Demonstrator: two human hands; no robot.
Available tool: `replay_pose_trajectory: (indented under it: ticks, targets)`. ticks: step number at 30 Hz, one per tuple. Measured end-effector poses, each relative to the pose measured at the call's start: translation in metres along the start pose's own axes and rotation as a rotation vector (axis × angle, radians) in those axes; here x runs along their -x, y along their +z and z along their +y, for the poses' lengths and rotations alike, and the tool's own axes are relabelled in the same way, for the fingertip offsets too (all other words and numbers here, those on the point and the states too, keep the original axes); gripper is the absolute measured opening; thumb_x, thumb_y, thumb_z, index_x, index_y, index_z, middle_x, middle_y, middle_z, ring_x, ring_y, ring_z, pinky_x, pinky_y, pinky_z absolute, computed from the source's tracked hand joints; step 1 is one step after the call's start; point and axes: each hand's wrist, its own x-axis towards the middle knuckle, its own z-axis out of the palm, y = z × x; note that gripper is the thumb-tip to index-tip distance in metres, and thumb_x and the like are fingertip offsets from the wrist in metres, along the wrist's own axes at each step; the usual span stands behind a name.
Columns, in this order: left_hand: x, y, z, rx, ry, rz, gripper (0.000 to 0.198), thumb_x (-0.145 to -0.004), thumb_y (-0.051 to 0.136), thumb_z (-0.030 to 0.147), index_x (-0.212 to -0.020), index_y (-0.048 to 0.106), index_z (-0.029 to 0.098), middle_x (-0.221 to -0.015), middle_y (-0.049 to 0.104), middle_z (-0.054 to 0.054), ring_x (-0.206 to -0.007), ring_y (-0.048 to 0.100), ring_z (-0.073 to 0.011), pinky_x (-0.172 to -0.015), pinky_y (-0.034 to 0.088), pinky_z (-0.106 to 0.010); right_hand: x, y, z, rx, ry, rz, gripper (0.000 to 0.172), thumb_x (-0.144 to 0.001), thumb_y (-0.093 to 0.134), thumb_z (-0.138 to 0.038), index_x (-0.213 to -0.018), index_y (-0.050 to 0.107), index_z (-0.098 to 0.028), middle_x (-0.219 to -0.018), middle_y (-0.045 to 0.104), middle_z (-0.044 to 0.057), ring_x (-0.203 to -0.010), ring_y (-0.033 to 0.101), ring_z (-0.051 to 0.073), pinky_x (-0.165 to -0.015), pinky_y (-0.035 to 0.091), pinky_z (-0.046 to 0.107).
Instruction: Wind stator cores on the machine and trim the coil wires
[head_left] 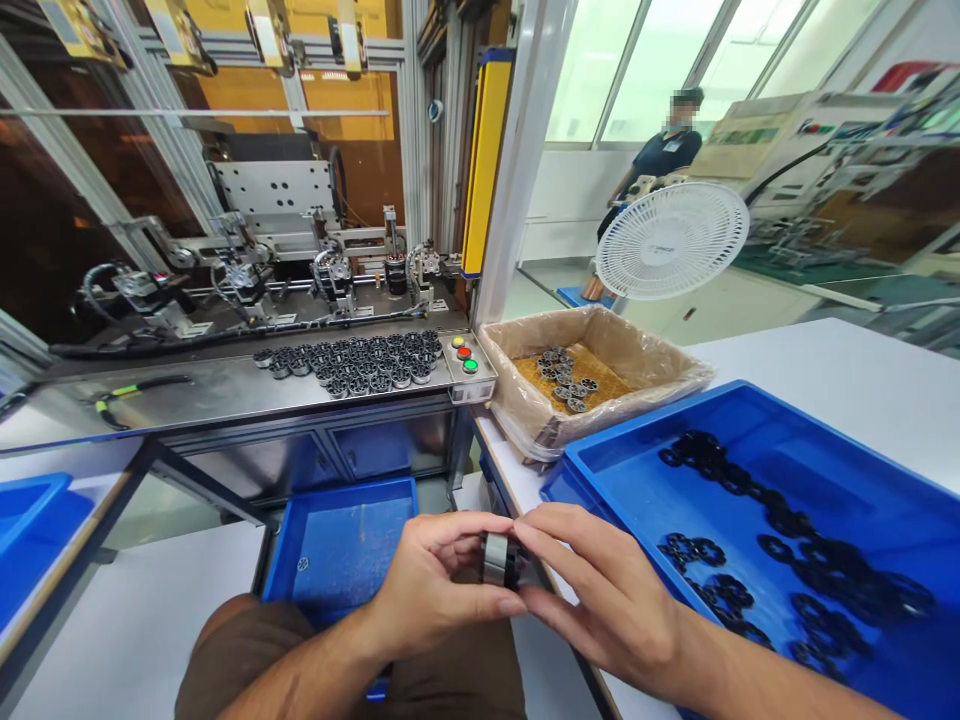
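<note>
My left hand (439,580) is closed round a small motor stator core (495,560), with a grey metal band and black plastic at its edge. It is held above my lap, thumb below and fingers above. From the other side my right hand (600,590) closes on the same part, fingertips at its black side and the two hands nearly touching. The right palm hides some of that black side. Black plastic spoked rings (735,590) lie in a blue tray (750,410) to the right of my right hand.
Many similar cores (360,360) crowd the machine's metal ledge (210,400), beside a button box (470,375). More cores (562,380) sit in a plastic-lined carton (637,350). A lower blue tray (337,530) holds one small ring. A white fan (667,240) and a person (664,155) are behind.
</note>
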Motion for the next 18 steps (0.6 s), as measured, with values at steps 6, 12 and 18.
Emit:
replay_pose_trajectory:
  ticks: [6, 12, 18]
  targets:
    - [0.0002, 0.0020, -0.0001, -0.016, -0.012, 0.022, 0.051, -0.051, 0.093, 0.022, -0.099, 0.076, 0.014, -0.088, 0.079, -0.009, -0.080, 0.074, -0.0220, -0.072, 0.060, -0.028, 0.0028, 0.0018, 0.0030, -0.006, -0.028, 0.007, 0.022, -0.094, 0.054, -0.014, -0.115, 0.058, -0.010, -0.092, 0.068, 0.011, -0.090, 0.067, 0.019, -0.078, 0.061, 0.033]
    - [0.0006, 0.0014, -0.0005, 0.022, -0.020, -0.008, 0.052, -0.050, 0.094, 0.019, -0.099, 0.077, 0.016, -0.090, 0.079, -0.008, -0.082, 0.074, -0.0219, -0.074, 0.060, -0.027, 0.0027, -0.0009, 0.0037, 0.011, -0.052, -0.012, 0.024, -0.095, 0.054, -0.015, -0.117, 0.058, -0.010, -0.093, 0.068, 0.012, -0.091, 0.067, 0.020, -0.077, 0.061, 0.034]
    - [0.0028, 0.0025, 0.0031, 0.044, -0.078, -0.057, 0.052, -0.050, 0.093, 0.016, -0.100, 0.077, 0.017, -0.090, 0.079, -0.007, -0.082, 0.074, -0.0211, -0.074, 0.060, -0.026, 0.0020, -0.0037, -0.0005, -0.001, -0.096, -0.035, 0.026, -0.096, 0.052, -0.016, -0.121, 0.057, -0.009, -0.092, 0.069, 0.012, -0.089, 0.068, 0.020, -0.075, 0.061, 0.034]
